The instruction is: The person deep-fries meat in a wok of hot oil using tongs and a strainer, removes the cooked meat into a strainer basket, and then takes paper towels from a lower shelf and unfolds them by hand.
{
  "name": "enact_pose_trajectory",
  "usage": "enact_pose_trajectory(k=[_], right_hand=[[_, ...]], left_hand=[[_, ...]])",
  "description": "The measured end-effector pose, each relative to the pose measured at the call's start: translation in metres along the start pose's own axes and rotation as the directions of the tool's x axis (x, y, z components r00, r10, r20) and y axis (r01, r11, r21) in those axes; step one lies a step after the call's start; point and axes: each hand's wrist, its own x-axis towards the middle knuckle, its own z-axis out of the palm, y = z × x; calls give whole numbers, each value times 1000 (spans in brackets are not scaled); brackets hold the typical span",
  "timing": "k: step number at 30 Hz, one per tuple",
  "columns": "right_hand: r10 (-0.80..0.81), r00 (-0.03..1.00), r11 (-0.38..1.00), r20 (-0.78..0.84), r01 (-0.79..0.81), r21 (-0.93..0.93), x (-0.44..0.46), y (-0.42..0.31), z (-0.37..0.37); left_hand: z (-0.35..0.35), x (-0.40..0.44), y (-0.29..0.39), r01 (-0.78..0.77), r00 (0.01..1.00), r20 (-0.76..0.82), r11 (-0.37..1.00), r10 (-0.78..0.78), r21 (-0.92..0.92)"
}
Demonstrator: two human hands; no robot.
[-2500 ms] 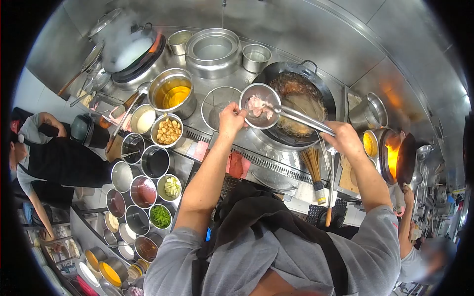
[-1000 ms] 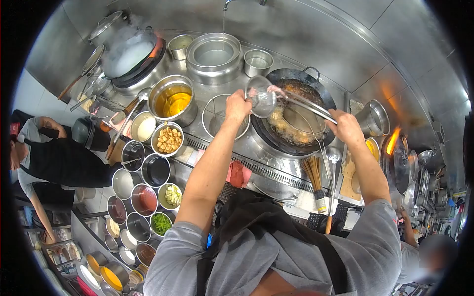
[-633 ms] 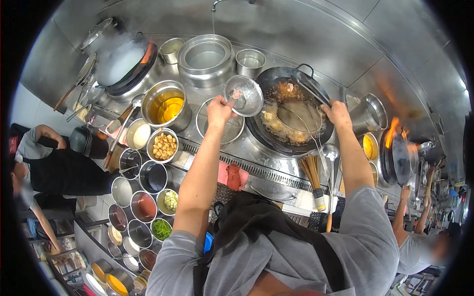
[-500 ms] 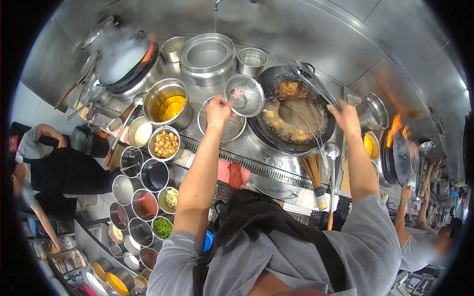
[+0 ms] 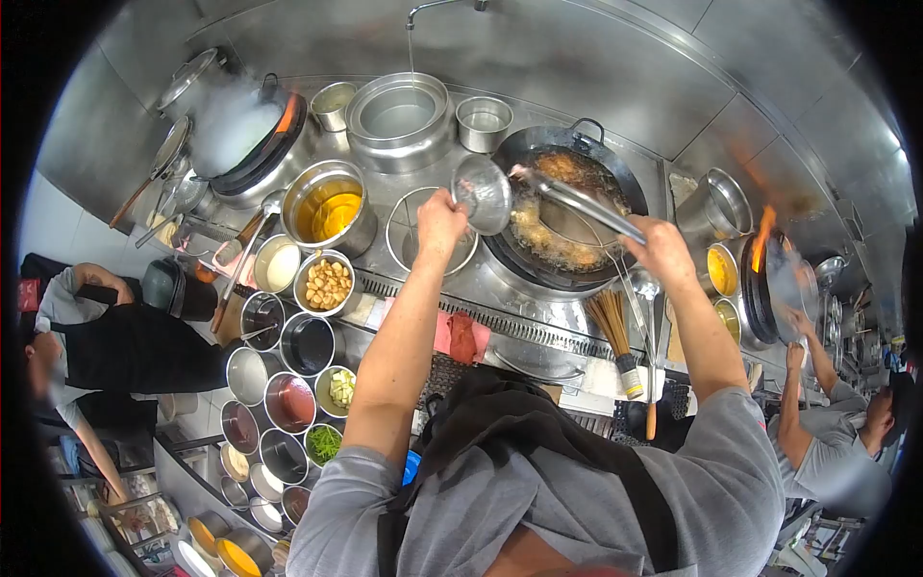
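Note:
My left hand (image 5: 442,225) is closed on the rim of a small metal bowl (image 5: 484,195), tilted beside the left edge of a wok (image 5: 519,144). In my right hand (image 5: 663,252) is a pair of metal tongs (image 5: 582,204), reaching left over the wok. A small pinkish piece of food (image 5: 521,172) shows at the tongs' tips, near the bowl's rim. Golden pieces (image 5: 569,252) bubble in dark oil below. A wire strainer (image 5: 616,252) rests in the wok, its handle toward me.
A pot of yellow oil (image 5: 363,231), a large water pot (image 5: 442,135) under a running tap (image 5: 411,21) and several ingredient tins (image 5: 249,373) stand to the left. At right, flames (image 5: 763,236) rise by another wok (image 5: 760,298). Co-workers (image 5: 120,337) stand at both sides.
The tongs have swung down and left from the wok's far right side to the bowl, now with a pinkish piece at their tips. The bowl has tipped toward the wok.

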Motion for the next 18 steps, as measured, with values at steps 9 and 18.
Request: enact_pose_trajectory(k=[9, 18], right_hand=[[445, 894, 889, -48, -448, -95, 22, 71, 35], [398, 849, 821, -348, -160, 548, -42, 54, 15]], left_hand=[[-16, -12, -35, 87, 992, -65, 970, -104, -227], [-70, -127, -59, 140, 945, -139, 752, -295, -644]])
